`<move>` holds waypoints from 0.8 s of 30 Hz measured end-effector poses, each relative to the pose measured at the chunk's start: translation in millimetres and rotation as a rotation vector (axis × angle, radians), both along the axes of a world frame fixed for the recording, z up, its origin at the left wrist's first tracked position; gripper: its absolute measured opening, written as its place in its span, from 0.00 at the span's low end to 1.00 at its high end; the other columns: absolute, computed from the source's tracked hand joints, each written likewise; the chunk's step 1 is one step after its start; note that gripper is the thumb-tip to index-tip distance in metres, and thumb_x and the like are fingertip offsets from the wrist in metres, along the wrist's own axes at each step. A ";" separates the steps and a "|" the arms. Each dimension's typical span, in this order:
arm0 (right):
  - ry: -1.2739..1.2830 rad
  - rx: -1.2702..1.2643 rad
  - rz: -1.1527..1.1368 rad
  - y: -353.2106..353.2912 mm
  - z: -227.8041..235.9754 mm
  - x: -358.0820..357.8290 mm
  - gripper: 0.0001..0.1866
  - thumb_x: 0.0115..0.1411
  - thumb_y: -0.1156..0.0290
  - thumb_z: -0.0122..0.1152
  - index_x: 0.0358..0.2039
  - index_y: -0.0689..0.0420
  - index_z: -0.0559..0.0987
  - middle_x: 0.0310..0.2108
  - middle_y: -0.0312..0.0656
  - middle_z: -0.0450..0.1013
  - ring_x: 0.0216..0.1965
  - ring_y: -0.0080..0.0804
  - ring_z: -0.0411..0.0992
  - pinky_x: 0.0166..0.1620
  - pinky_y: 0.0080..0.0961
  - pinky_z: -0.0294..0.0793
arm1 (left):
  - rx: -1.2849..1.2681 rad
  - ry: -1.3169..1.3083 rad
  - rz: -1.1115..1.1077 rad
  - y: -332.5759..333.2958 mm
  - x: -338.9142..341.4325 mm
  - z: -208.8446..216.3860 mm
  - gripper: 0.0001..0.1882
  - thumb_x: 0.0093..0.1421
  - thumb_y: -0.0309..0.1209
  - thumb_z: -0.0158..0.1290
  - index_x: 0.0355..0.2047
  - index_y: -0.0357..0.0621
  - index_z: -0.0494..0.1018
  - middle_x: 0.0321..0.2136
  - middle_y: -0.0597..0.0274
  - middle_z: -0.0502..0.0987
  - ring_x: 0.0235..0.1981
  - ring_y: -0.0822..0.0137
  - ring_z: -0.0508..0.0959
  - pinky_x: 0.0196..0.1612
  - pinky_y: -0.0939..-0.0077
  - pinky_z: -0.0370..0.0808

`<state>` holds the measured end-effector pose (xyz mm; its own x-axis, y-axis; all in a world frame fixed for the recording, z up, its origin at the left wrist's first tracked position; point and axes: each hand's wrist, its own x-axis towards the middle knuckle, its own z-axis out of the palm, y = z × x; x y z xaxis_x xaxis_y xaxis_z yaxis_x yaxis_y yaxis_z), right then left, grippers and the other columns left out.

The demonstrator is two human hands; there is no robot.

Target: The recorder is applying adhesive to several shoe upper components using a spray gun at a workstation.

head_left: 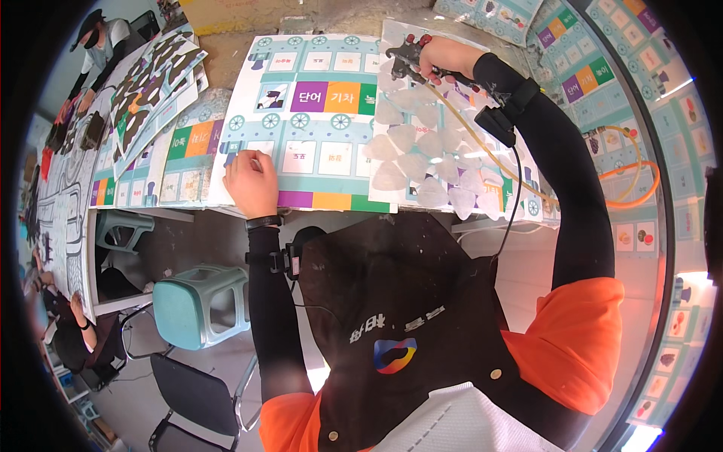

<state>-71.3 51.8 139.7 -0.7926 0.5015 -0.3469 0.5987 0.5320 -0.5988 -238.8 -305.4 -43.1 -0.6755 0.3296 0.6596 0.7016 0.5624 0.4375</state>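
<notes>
At the far right of the worktable, my right hand (446, 60) is wrapped round a black hand-held spray gun (407, 54) with red parts. A thin yellow hose (471, 129) trails from it toward the lower right. Below the gun, many whitish, translucent leaf-shaped pieces (410, 143) cover a printed sheet. My left hand (253, 181) rests on the teal-and-white printed sheet (316, 124) to the left, its fingers curled; whatever lies under them is hidden. That sheet carries picture boxes and purple, orange and green blocks.
A stack of dark-patterned cut sheets (154, 94) lies at left. Under the table stands a teal stool (197, 305), with a black folding chair (194, 384) nearer. An orange hose (649, 184) loops at right. Other people (105, 49) work at far left.
</notes>
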 end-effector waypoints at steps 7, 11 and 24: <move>0.021 0.068 -0.029 4.6 1.2 3.4 0.08 0.43 0.73 0.55 0.22 0.64 0.77 0.19 0.45 0.72 0.17 0.31 0.68 0.19 0.29 0.60 | -0.016 -0.013 0.006 -0.2 -0.4 -0.5 0.06 0.59 0.31 0.55 0.26 0.46 0.74 0.20 0.64 0.73 0.27 0.55 0.73 0.35 0.58 0.67; -0.056 0.036 -0.040 6.1 2.9 7.8 0.07 0.42 0.73 0.56 0.22 0.64 0.77 0.18 0.45 0.72 0.17 0.31 0.68 0.19 0.30 0.60 | -0.016 -0.029 0.008 0.2 1.1 0.9 0.05 0.60 0.30 0.55 0.26 0.46 0.74 0.20 0.64 0.73 0.27 0.56 0.74 0.35 0.58 0.67; -0.029 0.095 -0.044 -2.2 7.5 5.2 0.07 0.42 0.74 0.56 0.20 0.65 0.77 0.17 0.45 0.72 0.15 0.32 0.67 0.18 0.30 0.60 | -0.001 -0.044 -0.005 0.1 -0.1 -0.2 0.06 0.60 0.30 0.55 0.26 0.45 0.74 0.20 0.64 0.73 0.27 0.55 0.73 0.35 0.58 0.67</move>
